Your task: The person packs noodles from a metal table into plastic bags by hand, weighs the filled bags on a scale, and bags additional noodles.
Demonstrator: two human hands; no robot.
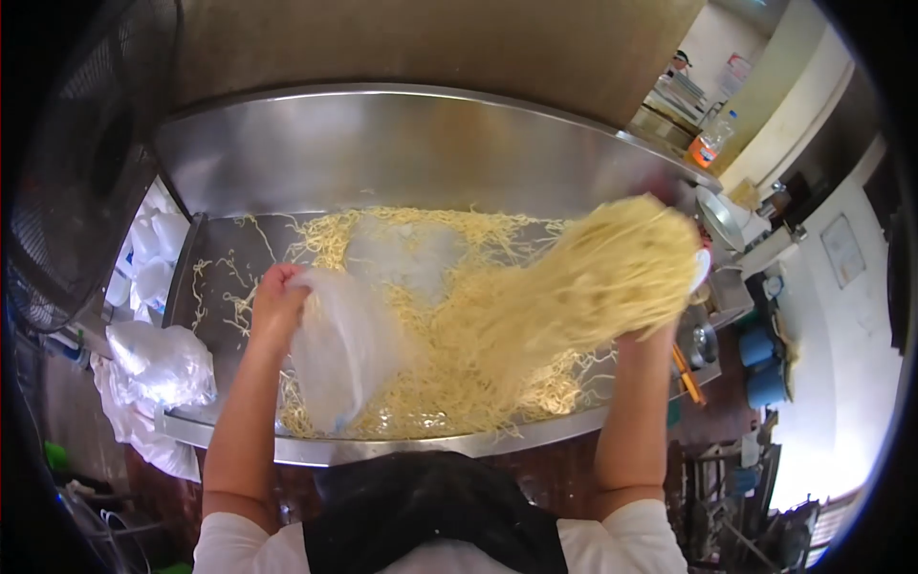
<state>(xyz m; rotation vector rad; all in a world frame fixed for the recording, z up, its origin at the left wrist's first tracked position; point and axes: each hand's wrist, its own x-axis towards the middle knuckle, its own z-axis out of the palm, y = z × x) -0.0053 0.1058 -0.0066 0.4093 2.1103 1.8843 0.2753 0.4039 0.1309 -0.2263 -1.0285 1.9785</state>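
L hand (279, 295): fingers clamped on bag (332, 344), 4 o'clk. R hand (643, 337): noodles (612, 273) 12 o'clk, hiding fingers, can't tell. Bottle (708, 145) 1 o'clk beyond.

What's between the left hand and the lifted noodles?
In the head view, the translucent bag held by the left hand, then loose noodles on the metal tray.

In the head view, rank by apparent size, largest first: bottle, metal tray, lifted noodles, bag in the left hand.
1. Metal tray
2. Lifted noodles, though blur merges their lower end with the noodle pile
3. Bag in the left hand
4. Bottle, which looks small partly because it stands farther off
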